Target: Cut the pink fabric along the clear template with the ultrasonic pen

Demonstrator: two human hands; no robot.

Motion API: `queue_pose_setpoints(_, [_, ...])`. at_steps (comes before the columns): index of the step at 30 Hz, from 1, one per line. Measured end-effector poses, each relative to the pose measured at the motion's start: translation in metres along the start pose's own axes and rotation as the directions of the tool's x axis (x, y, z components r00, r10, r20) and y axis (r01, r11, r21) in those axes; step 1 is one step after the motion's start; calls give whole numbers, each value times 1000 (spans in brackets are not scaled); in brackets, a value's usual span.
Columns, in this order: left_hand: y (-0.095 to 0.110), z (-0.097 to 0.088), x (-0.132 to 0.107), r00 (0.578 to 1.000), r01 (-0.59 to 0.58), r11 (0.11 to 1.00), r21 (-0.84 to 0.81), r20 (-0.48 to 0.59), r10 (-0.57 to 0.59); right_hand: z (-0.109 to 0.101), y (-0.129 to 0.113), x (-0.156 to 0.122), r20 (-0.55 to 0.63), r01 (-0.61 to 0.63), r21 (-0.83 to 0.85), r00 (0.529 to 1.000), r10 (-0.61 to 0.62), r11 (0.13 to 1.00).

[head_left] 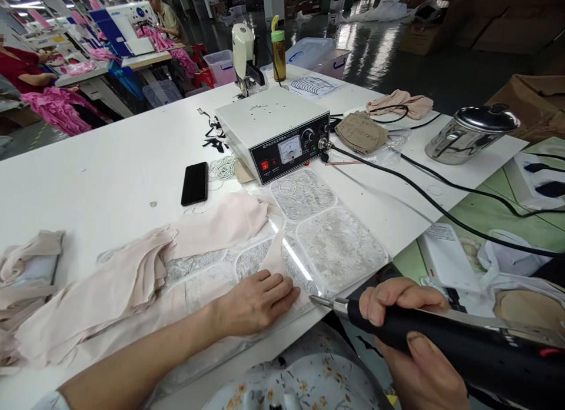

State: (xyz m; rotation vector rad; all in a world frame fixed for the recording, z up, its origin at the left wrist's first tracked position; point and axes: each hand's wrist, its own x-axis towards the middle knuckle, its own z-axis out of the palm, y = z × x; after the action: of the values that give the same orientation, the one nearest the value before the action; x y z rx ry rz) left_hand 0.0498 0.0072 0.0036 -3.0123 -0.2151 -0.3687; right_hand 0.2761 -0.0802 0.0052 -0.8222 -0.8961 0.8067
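Observation:
My left hand (260,301) rests on the table's near edge, its fingers curled and pressing down a pale pink fabric piece (276,257). Part of that cloth sticks up beyond the knuckles. In my right hand (424,369) is a black ultrasonic cutter handpiece (397,326), gripped around its barrel. Its narrow metal tip points left and lies at the fabric's edge, close to my left fingertips; whether it touches cannot be made out. Beneath the cloth is a clear-covered mat with a marbled pattern (342,245). Layered pale pink fabric pieces (106,292) lie along my left forearm.
A control box with a dial (289,151) stands behind the mat, a black cable (397,177) plugged into its front. Nearby are a phone (194,183), a steel canister (463,133), a bottle (279,54) and brown templates (362,132). Other people work at sewing machines (128,30).

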Motion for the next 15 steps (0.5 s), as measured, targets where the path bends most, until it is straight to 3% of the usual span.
queue_pose_setpoints(15, [2,4,-2,999,20,1000,6,-36,-20,11,5,8,9,-3,-19,1000,3,1000])
